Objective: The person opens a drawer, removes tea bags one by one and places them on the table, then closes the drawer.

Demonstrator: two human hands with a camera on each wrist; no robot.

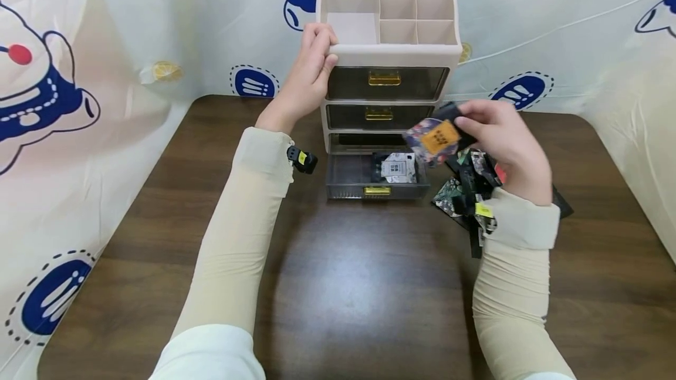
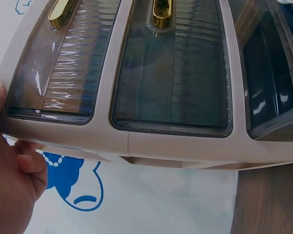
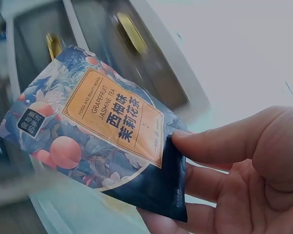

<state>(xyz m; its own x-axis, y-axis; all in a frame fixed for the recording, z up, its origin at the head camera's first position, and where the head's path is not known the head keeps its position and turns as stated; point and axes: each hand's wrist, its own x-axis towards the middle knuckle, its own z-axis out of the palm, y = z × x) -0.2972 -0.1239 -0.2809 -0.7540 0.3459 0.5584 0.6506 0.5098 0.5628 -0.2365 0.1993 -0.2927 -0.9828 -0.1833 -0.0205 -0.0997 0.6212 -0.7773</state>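
Observation:
My left hand [image 1: 306, 78] grips the upper left edge of a cream desktop drawer organizer [image 1: 396, 56], thumb at the front and fingers curled around the side. Its bottom drawer [image 1: 345, 192] is pulled out, with a black-and-white tea sachet [image 1: 399, 169] lying toward the right inside. Above that drawer's right side, my right hand [image 1: 509, 145] pinches a tea sachet [image 3: 114, 124] by its dark end. The right wrist view shows an orange label reading grapefruit jasmine tea, among pink fruit and blue leaves.
Several more sachets [image 1: 449, 195] lie in a heap on the brown wooden table [image 1: 338, 298], right of the drawer and partly under my right wrist. Compartments divide the organizer's top. Behind it hangs a white printed cloth [image 1: 227, 16].

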